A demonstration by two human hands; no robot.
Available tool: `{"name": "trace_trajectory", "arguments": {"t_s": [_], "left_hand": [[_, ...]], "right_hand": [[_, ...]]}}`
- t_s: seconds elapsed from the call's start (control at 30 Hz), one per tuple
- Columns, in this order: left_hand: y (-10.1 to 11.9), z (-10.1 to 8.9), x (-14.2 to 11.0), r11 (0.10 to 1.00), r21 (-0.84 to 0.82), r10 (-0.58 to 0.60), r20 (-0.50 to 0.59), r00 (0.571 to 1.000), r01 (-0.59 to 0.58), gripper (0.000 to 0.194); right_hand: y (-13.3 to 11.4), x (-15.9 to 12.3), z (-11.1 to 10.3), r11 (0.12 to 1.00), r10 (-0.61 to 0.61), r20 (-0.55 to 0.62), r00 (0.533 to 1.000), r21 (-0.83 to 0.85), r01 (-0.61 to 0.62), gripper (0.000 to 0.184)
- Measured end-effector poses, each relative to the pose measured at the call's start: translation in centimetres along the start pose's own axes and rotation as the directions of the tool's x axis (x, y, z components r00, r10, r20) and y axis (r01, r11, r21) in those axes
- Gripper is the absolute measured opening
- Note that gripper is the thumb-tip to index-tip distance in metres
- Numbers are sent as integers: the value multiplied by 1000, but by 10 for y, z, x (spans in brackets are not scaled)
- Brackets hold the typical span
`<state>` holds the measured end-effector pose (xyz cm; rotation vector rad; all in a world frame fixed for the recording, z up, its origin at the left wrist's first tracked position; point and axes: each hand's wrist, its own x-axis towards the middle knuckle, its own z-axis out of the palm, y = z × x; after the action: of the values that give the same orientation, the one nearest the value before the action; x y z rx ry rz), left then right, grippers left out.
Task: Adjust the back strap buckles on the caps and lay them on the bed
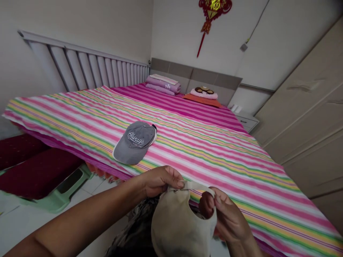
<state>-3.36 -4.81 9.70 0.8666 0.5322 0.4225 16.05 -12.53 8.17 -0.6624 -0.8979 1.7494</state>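
A cream-coloured cap (174, 217) hangs between my two hands at the near edge of the bed, its back opening and strap (197, 185) facing up. My left hand (163, 180) pinches the strap's left end, close to a small metal fitting. At the other side, my right hand (227, 212) grips the strap's right end and the cap's edge between thumb and fingers. Beyond my left hand, a grey cap (136, 141) with white lettering lies on the striped sheet, its brim toward the lower left, touched by neither hand.
The bed (214, 150) has a pink, green and yellow striped sheet. Folded purple bedding (163, 85) and a pink and orange stack (203, 95) lie near the headboard. A green stool (64, 198) stands at lower left, a wardrobe (308, 117) at right, a radiator (88, 67) along the left wall.
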Motion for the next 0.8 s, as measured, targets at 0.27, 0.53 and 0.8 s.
{"name": "trace_trajectory", "arguments": {"t_s": [0.27, 0.53, 0.8], "left_hand": [[1, 8, 5, 995, -98, 31, -19, 999, -33, 14], [11, -3, 14, 933, -360, -91, -216, 972, 8, 12], [14, -29, 26, 915, -399, -129, -152, 980, 59, 21]], "right_hand": [[-3, 4, -4, 998, 29, -61, 998, 49, -26, 18], [33, -9, -34, 987, 157, -2, 988, 34, -156, 40], [56, -20, -39, 985, 137, -231, 963, 131, -109, 28]]}}
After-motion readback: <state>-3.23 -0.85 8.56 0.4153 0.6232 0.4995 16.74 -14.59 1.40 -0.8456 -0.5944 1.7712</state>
